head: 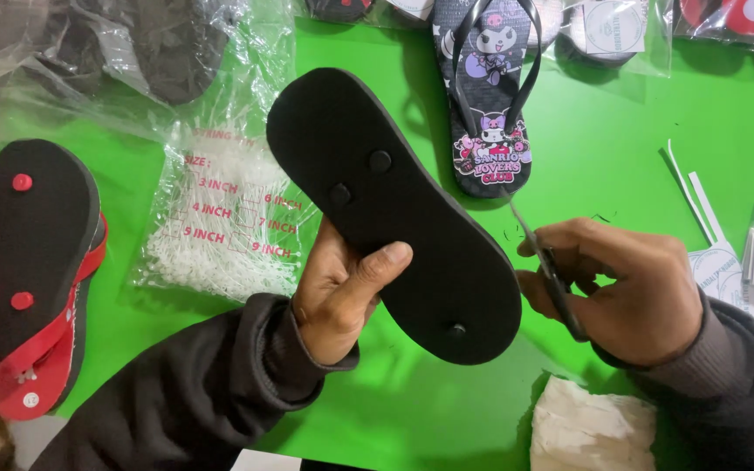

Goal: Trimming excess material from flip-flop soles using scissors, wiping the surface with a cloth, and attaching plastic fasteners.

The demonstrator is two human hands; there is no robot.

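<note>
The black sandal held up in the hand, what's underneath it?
Beneath the black sandal only green table shows around its edges; whatever lies directly under it, and its strap side, is covered.

Black sandal [394,209], sole side up, held above the green table, long axis running from upper left to lower right. Matte and flat, with rounded ends. Three round black strap plugs set in the sole: two near the middle, one close to the lower right end. Gripped from beneath at its lower edge, thumb lying across the sole. Scissors [544,262], thin and dark, metal blades pointing up and left, tip just beside the sandal's right edge, handles hidden in the fist.
</note>
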